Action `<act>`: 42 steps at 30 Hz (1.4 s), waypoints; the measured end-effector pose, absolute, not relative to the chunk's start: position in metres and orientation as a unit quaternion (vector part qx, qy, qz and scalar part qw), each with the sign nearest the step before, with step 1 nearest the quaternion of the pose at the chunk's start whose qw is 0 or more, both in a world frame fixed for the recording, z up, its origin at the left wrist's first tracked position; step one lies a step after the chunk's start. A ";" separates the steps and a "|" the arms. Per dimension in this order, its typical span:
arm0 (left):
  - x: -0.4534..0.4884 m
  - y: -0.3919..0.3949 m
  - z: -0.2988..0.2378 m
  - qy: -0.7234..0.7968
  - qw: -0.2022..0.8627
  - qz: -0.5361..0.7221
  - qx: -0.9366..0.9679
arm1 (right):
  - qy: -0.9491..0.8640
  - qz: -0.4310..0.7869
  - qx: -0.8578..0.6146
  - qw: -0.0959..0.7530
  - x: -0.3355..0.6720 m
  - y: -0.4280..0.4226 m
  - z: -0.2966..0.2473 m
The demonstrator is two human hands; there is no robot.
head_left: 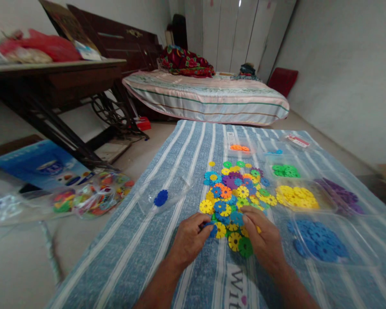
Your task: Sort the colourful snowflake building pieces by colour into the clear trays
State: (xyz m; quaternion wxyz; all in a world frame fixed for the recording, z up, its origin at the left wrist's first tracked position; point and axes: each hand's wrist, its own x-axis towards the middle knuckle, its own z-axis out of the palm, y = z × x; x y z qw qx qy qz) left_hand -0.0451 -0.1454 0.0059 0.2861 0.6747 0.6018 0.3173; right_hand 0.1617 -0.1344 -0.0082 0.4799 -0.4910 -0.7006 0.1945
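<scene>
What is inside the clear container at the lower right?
Blue notched discs lie heaped in the clear container; the lowest discs and the base beneath them are covered.

Dim, diffuse light; small glint on wardrobe (227, 34), far beyond fingers (249, 225). Plastic bag (98, 195), well left of them, blurred. Edges stretched, wide-angle.

Place: a home bedroom
Bed (209, 88): beyond the fingers (251, 228), with striped sheet (231, 108) and floral quilt (186, 63)
Headboard (122, 43): dark wood, beyond the fingers, leftward
Wardrobe (227, 36): pale, tall-doored, farthest beyond the fingers
Sewing-machine table (73, 83): left of the fingers, with treadle wheel (112, 112) below
</scene>
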 end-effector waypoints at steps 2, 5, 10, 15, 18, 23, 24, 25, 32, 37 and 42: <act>-0.045 -0.145 0.007 0.602 0.286 0.317 0.675 | -0.690 0.213 -0.493 0.485 0.163 -0.133 -0.006; -0.047 -0.145 0.008 0.600 0.283 0.313 0.680 | -0.696 0.220 -0.486 0.481 0.163 -0.131 -0.001; -0.048 -0.143 0.008 0.599 0.280 0.315 0.681 | -0.743 0.174 -0.462 0.451 0.167 -0.122 0.013; -0.049 -0.143 0.008 0.601 0.277 0.312 0.682 | -0.800 0.044 -0.462 0.381 0.198 -0.067 0.036; -0.049 -0.143 0.007 0.601 0.280 0.315 0.680 | -0.794 -0.067 -0.551 0.250 0.226 -0.009 0.059; -0.050 -0.142 0.006 0.604 0.281 0.310 0.678 | -0.708 -0.126 -0.678 0.155 0.261 0.078 0.094; -0.050 -0.142 0.006 0.605 0.280 0.310 0.678 | -0.695 -0.126 -0.691 0.152 0.265 0.089 0.098; -0.050 -0.142 0.005 0.605 0.280 0.309 0.678 | -0.683 -0.125 -0.704 0.149 0.268 0.096 0.101; -0.050 -0.144 0.006 0.604 0.282 0.304 0.681 | -0.686 -0.107 -0.703 0.151 0.259 0.073 0.099; -0.048 -0.144 0.008 0.603 0.303 0.306 0.671 | -0.796 -0.007 -0.565 0.217 0.223 -0.013 0.075; -0.046 -0.145 0.010 0.608 0.336 0.318 0.645 | -0.841 0.112 -0.420 0.323 0.182 -0.095 0.038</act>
